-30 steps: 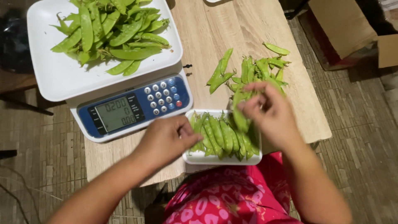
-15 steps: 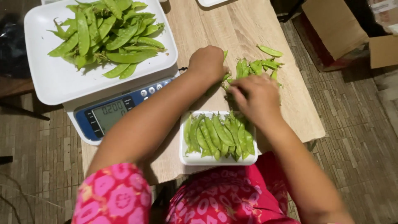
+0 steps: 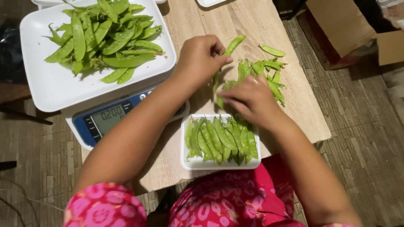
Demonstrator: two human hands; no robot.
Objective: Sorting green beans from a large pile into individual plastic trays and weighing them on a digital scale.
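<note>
The left hand point(image 3: 201, 56) reaches across the wooden table point(image 3: 198, 25), its fingers curled and pinched around the lower end of a single pea pod point(image 3: 232, 44), which sticks up and to the right from the fingertips. The right hand point(image 3: 251, 101) sits just below it, palm down, with the fingers drawn together over the near edge of a loose pile of pea pods point(image 3: 264, 72) lying on the tabletop; a pod or two shows under the fingertips, but whether the hand actually grips them cannot be told. Directly in front of the right hand, touching the wrist's shadow, stands a small white tray point(image 3: 198, 163) near the table's front edge, filled with pods laid side by side in a neat row point(image 3: 219, 138). To the left of the tray, partly covered by the left forearm, is a kitchen scale point(image 3: 105, 122) with a blue face and a lit number display. On top of the scale rests a large white square dish point(image 3: 50, 90) holding a bigger heap of pods point(image 3: 103, 35). A pink patterned garment point(image 3: 227, 201) fills the bottom of the view, and a cardboard box point(image 3: 343, 25) stands on the tiled floor at upper right.
</note>
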